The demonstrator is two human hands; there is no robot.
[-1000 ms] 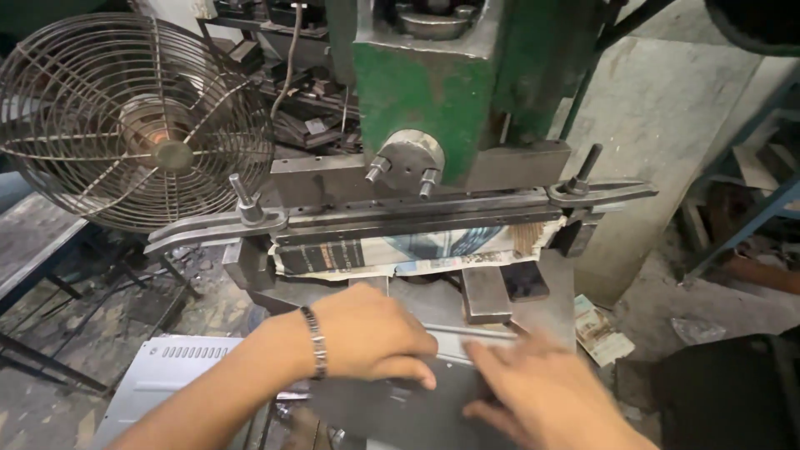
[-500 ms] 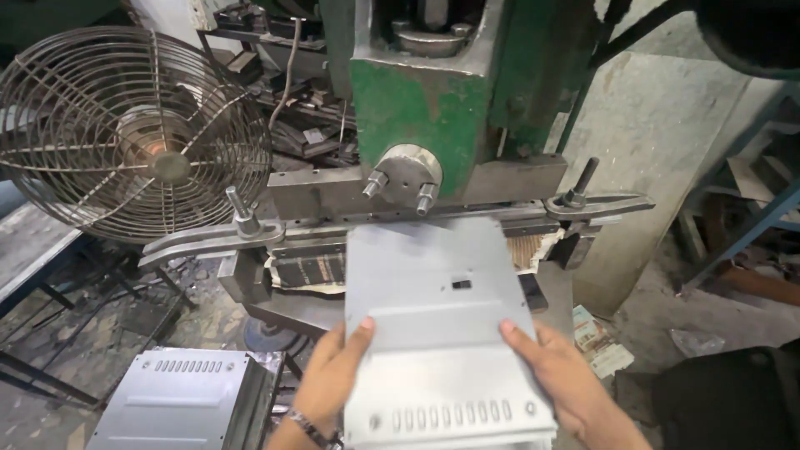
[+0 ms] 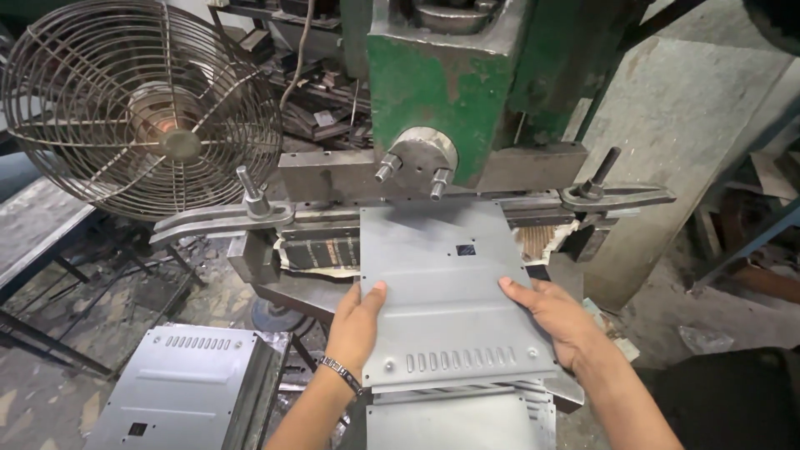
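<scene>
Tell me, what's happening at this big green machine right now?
A person holds a grey sheet-metal panel by its two sides, left hand and right hand, with its far edge pushed in under the head of the green press. The panel has a row of slots near its near edge and a small square hole. More such panels lie stacked just below it and in a pile at lower left. A wire-caged fan stands to the left.
</scene>
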